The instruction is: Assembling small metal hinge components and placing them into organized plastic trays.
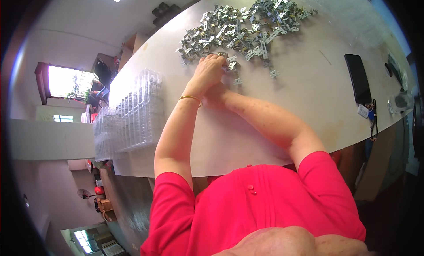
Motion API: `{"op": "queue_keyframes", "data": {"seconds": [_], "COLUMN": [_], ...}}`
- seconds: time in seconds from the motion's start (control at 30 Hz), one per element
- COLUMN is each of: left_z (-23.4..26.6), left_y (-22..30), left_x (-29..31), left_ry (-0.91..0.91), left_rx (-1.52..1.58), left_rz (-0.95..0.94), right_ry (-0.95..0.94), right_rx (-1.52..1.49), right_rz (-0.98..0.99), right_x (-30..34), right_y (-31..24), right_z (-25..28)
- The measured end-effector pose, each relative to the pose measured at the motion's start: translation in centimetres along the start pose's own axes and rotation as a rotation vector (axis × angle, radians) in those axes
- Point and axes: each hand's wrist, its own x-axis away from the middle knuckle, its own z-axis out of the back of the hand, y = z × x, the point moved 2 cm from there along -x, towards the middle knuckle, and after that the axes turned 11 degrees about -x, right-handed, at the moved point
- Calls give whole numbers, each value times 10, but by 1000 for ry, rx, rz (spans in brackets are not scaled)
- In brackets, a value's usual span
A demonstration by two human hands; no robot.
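Item: L. hand (210, 74) – at near edge of heap, fingers bent, back of hand up. Undersides hidden; can't tell if it grips anything.

Item: R. hand (214, 93) – tucked below L. hand, mostly covered by it; open or closed, can't tell.

Item: metal strip (216, 54), slim, just beyond L. fingertips at heap's near edge; touching or held, unclear.

Item: heap of small metal parts (265, 13), silvery w/ some brassy bits, far side of pale table (304, 70). Strays on near side, incl. loose pc (274, 73) and another loose pc (238, 81), just R. of hands.

Item: clear plastic trays (137, 116), stacked, L. of hands. Dark phone (357, 79), well apart to R.

Handling, as judged: take one pc at a time by its flat sides; ease it clear of neighbours, since the bent tabs prob. snag; work at heap's edge, not its middle. Uncrossing wrists would give R. fingers room and a better view.

Orientation: strip's long axis approx. L.–R., across the line of L. forearm; lies near flat, far as visible. Ends too small to tell front from back. Heap pcs point every way.
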Motion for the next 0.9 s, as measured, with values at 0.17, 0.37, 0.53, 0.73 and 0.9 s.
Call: {"op": "queue_keyframes", "data": {"seconds": [0.17,0.37,0.53,0.73,0.9], "left_z": [-7,-3,0,-11,-42], "left_y": [-14,-27,-45,-69,-91], "left_x": [-7,9,40,63,82], "left_ry": [-101,38,197,413,545], "left_rx": [-162,9,500,1184,1464], "left_rz": [-7,224,414,588,639], "right_ry": [-188,-139,-147,-153,-155], "right_rx": [-98,-206,-277,-403,-799], "right_rz": [-181,-224,-222,-146,-497], "right_x": [-3,-1,4,5,6], "right_y": [-11,-9,-19,-15,-6], "right_z": [10,8,27,38,51]}}
